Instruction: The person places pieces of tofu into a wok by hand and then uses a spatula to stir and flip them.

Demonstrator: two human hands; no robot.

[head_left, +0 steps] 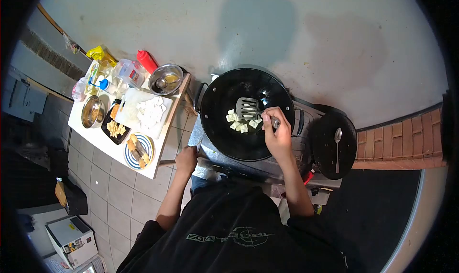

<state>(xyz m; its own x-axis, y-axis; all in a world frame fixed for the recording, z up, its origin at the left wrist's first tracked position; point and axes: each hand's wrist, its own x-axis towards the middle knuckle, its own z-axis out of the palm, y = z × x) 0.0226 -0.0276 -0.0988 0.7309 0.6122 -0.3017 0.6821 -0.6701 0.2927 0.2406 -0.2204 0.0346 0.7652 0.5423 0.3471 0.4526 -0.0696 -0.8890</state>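
Note:
My right hand is closed around the handle of a slotted spatula. The spatula's metal head is inside a large black wok, next to several pale cubes that look like tofu. These cubes lie grouped near the middle of the wok. My left hand is held in a fist beside the front left edge of the stove, apart from the wok. No object shows in that fist, seen from its back.
Right of the wok, a spoon lies on a dark round pan. The left table carries a cutting board with white pieces, a striped plate, a black tray, metal bowls and a red bottle. A wall stands behind.

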